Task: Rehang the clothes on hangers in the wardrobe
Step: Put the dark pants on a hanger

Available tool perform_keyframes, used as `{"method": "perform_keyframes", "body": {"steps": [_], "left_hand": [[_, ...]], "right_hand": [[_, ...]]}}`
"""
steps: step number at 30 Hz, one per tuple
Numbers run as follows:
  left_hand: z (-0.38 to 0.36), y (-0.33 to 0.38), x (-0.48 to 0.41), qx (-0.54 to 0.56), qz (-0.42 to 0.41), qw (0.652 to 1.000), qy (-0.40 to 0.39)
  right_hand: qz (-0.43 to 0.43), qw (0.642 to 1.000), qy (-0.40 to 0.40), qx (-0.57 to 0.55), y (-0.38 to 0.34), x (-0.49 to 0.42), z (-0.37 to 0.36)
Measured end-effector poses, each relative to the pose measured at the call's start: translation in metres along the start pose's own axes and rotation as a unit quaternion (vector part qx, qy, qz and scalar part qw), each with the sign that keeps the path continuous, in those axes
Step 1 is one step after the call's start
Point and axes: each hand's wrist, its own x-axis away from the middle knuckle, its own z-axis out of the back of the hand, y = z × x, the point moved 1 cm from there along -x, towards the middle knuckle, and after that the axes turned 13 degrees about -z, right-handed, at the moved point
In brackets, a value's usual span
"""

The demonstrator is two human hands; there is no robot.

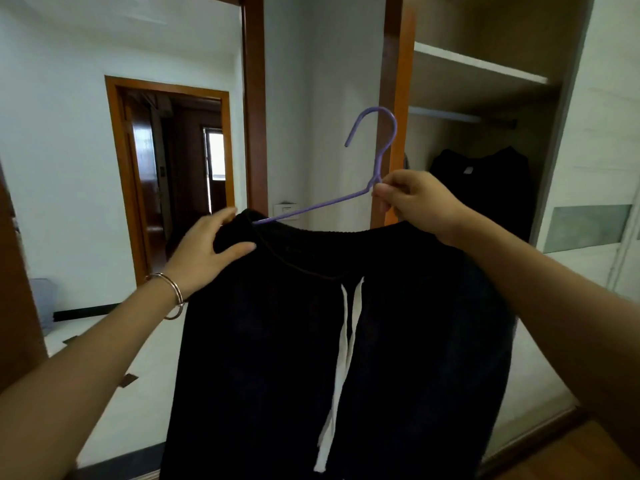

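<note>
Two hands hold black drawstring trousers [277,341] on a purple wire hanger [311,206]. Right hand [412,199] pinches the hanger's neck; left hand [204,251] clasps the waistband's left end, fingers curled.

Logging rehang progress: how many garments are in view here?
2. One black drawstring garment on the purple hanger, held by left hand and right hand; one black top hanging in the wardrobe. A grey edge beside it may be a third.

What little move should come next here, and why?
Probably lift the purple hanger right, up to the wardrobe rail: the black garment already hangs on it, the right hand pinches its neck, and the hook is free.
</note>
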Motion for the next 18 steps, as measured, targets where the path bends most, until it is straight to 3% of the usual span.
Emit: {"method": "perform_keyframes", "body": {"steps": [6, 12, 18], "left_hand": [[-0.002, -0.008, -0.005, 0.124, 0.013, 0.992, 0.036], [-0.001, -0.004, -0.036, 0.235, 0.018, 0.97, -0.059], [-0.036, 0.006, -0.065, 0.189, 0.01, 0.956, -0.224]], "right_hand": [[-0.004, 0.996, -0.051, -0.066, 0.0, 0.004, -0.001], [-0.037, 0.993, -0.111, -0.034, 0.019, 0.013, -0.003], [-0.052, 0.996, -0.041, -0.061, 0.032, 0.013, 0.016]]}}
